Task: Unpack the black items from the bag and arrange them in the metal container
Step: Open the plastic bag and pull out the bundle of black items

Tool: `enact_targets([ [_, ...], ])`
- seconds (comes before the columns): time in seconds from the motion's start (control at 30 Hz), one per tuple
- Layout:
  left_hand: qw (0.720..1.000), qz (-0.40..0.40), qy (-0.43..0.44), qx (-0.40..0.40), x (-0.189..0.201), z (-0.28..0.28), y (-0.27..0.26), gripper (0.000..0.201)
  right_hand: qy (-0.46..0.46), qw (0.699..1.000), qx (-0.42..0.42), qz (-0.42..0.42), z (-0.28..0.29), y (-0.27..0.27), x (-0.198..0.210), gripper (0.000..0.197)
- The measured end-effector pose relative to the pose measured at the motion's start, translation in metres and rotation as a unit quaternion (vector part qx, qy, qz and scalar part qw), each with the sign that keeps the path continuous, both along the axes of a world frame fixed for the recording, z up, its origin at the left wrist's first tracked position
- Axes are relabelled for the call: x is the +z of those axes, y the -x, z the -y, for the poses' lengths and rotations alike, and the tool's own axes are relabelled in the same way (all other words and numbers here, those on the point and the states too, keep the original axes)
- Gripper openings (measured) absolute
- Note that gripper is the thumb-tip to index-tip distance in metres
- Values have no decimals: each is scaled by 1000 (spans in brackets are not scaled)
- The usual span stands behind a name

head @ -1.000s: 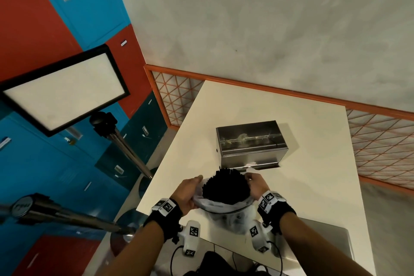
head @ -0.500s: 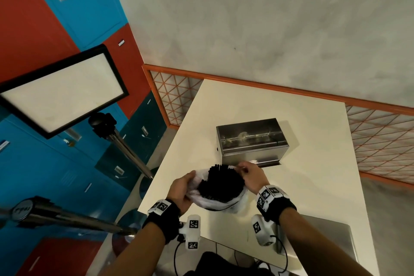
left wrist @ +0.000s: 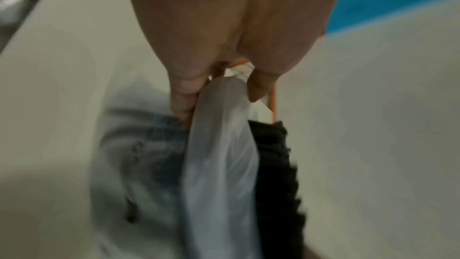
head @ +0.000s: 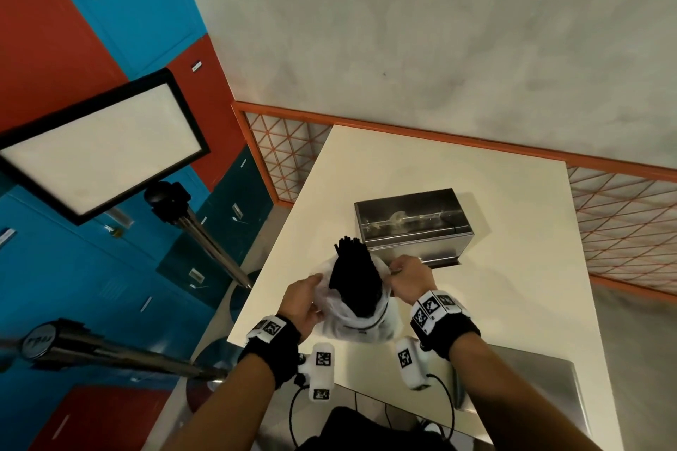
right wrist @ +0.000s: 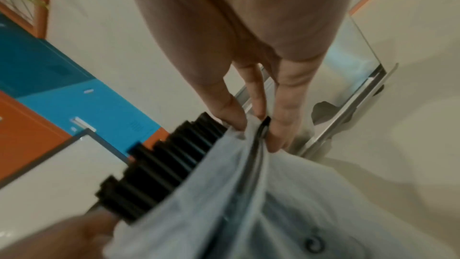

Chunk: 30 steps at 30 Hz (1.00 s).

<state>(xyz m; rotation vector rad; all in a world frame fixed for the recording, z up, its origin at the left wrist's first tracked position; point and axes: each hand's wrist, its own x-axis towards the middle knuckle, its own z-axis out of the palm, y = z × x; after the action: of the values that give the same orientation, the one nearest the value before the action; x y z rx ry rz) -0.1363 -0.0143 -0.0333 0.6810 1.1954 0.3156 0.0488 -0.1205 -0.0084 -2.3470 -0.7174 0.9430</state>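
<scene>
On the near part of the white table, a translucent white plastic bag stands with a bundle of black straws poking up out of its open mouth, tilted toward the far left. The left hand pinches the bag's left rim, thumb and fingers pressed on the film; the right hand pinches the right rim likewise. Just beyond the bag sits the rectangular metal container, open-topped, holding only reflections. Bare tabletop lies beyond and to the right of the container; the table's left edge runs close beside the left hand.
</scene>
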Motion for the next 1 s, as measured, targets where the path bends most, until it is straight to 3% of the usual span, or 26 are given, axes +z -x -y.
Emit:
enact_targets([
  [0.07, 986, -113, -94, -82, 0, -7, 0, 20, 21, 1000, 20, -4, 1, -2, -4, 10],
  [0.13, 919, -240, -217, -227, 6, -14, 3, 36, 27, 998, 33, -35, 1, -1, -7, 15],
  [0.2, 849, -303, -291, -321, 10, -18, 5, 47, 27, 998, 37, -53, 0, 1, -8, 18],
  [0.27, 859, -289, -270, -325, 10, -16, 2, 28, 24, 997, 38, -67, -2, 2, -10, 20],
  [0.37, 908, -226, -218, -278, 7, -11, -3, 13, 6, 990, -32, -134, -7, 6, -14, 24],
  [0.47, 956, -148, -130, -215, 2, -6, -3, 16, -25, 969, -89, -228, -10, 3, -24, 17],
  [0.63, 992, -95, -16, -84, -10, -8, 10, 24, -62, 937, -177, -296, 3, -12, -42, 22],
  [0.73, 995, -53, 81, 11, -19, -10, 22, 31, -47, 923, -239, -299, 10, -19, -45, 26],
  [0.8, 995, -56, 81, -5, -24, -9, 25, 31, -24, 943, -208, -258, 10, -18, -49, 26],
  [0.87, 990, -123, -13, -68, -28, -8, 24, 25, -2, 974, -141, -175, 10, -14, -55, 23],
  [0.93, 966, -188, -114, -138, -30, -11, 25, 20, -9, 985, -101, -136, 9, -11, -58, 25],
  [1.0, 931, -217, -171, -238, -27, -16, 28, 30, -6, 996, -28, -88, 8, -10, -59, 30],
])
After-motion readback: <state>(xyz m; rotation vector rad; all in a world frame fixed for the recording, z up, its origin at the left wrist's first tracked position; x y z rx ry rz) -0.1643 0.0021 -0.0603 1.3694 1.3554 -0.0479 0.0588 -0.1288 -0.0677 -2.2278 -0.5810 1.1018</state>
